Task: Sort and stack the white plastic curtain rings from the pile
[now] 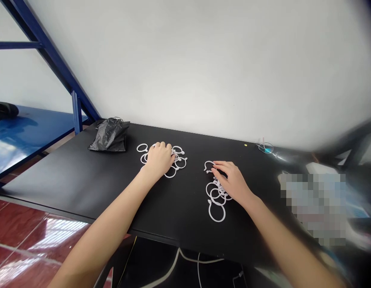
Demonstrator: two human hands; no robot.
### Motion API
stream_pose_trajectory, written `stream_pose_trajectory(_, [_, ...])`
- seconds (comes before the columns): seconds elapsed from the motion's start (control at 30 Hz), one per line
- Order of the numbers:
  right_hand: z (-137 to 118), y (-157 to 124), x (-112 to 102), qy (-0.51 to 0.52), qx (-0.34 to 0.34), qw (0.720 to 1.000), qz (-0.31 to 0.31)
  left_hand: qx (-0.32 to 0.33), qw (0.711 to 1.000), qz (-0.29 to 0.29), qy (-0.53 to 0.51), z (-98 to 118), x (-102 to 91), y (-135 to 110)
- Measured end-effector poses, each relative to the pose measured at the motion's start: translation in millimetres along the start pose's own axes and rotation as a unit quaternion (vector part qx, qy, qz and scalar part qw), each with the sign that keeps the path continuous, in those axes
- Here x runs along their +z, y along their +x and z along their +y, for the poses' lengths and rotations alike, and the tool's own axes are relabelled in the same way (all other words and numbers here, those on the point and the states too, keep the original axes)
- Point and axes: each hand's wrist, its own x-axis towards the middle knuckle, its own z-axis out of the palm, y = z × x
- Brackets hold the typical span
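Two groups of white plastic rings lie on a black table [68, 180]. My left hand [159, 158] rests on the left pile of rings [179, 160], fingers curled down onto them; what they grip is hidden. My right hand [230, 180] lies over the right group, a chain of linked rings [217, 200] that runs toward me. Its fingers are stretched left and touch an open ring [208, 166] at the chain's far end.
A crumpled black plastic bag [110, 136] sits at the table's back left. A small clear object [266, 148] lies at the back right near the white wall. Blue metal framing and a blue shelf [23, 132] stand to the left. Cables hang below the table's front edge.
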Motion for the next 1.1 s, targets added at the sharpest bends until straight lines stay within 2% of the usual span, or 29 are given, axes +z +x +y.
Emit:
stream_pose_trajectory(0.13, [0.7, -0.1, 0.3, -0.024, -0.031, 0.999, 0.006, -0.013, 1.000, 0.014, 0.000, -0.2, -3.1, 0.1])
stream_pose_trajectory(0.23, [-2.2, 0.1, -1.2, -0.009, -0.032, 0.999, 0.020, 0.006, 0.996, 0.083, -0.028, 5.6, -5.7, -0.2])
stream_pose_trajectory(0.3, [-5.3, 0.2, -2.6, 0.021, -0.030, 0.999, 0.040, 0.065, 0.985, 0.136, -0.081, 15.0, -5.6, -2.2])
stream_pose_trajectory(0.37, [-7.5, 0.1, -3.3, 0.046, -0.032, 0.997, 0.055, 0.158, 0.964, 0.152, -0.149, 27.5, -3.3, -6.3])
stream_pose_trajectory(0.47, [-5.8, -0.2, -1.6, 0.046, -0.028, 0.997, 0.046, 0.281, 0.929, 0.105, -0.216, 45.3, 4.4, -14.6])
stream_pose_trajectory(0.53, [-2.4, 0.0, 0.5, 0.030, -0.017, 0.999, 0.031, 0.320, 0.915, 0.072, -0.234, 52.8, 11.0, -19.2])
stream_pose_trajectory(0.63, [0.6, 0.8, 1.8, 0.018, -0.010, 1.000, 0.014, 0.331, 0.909, 0.044, -0.250, 56.5, 19.1, -22.0])
stream_pose_trajectory(0.77, [-7.2, 1.0, -0.8, 0.049, -0.002, 0.999, 0.004, 0.330, 0.908, 0.038, -0.254, 55.7, 22.9, -19.1])
stream_pose_trajectory(0.93, [-18.6, -0.9, -2.4, 0.090, 0.005, 0.996, 0.016, 0.325, 0.910, 0.032, -0.256, 54.4, 23.1, -13.6])
stream_pose_trajectory(1.1, [-15.2, -0.5, -1.0, 0.094, 0.004, 0.995, 0.035, 0.317, 0.904, 0.048, -0.282, 51.4, 23.7, -11.5])
